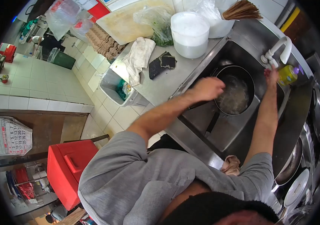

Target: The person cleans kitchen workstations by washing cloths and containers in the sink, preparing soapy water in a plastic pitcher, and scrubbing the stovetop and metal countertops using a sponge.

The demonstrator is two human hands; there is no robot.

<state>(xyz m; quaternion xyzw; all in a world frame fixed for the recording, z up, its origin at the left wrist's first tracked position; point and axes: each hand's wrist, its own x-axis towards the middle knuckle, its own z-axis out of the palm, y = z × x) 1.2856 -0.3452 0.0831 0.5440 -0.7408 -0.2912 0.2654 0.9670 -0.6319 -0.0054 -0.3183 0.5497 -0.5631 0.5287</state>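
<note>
A dark frying pan [244,73] sits in the steel sink [227,131] with cloudy, rippled water [235,95] in it. Over the pan's left rim is my left hand [209,89], its fingers curled closed; whatever they may hold is hidden. A black handle [212,125] slants down from below the pan. My right hand [271,77] reaches to the base of the white faucet [278,50], its fingers closed around the knob there. Close beside that hand stands a bottle of yellow-green liquid [287,75] with a purple top.
Left of the sink, the counter holds a white bucket [190,35], dark scouring pads [162,65], a cloth [141,56] and a bag of greens [162,33]. A bin [109,84] stands below. Pans and lids [295,187] crowd the right side. A brush [242,10] lies at the back.
</note>
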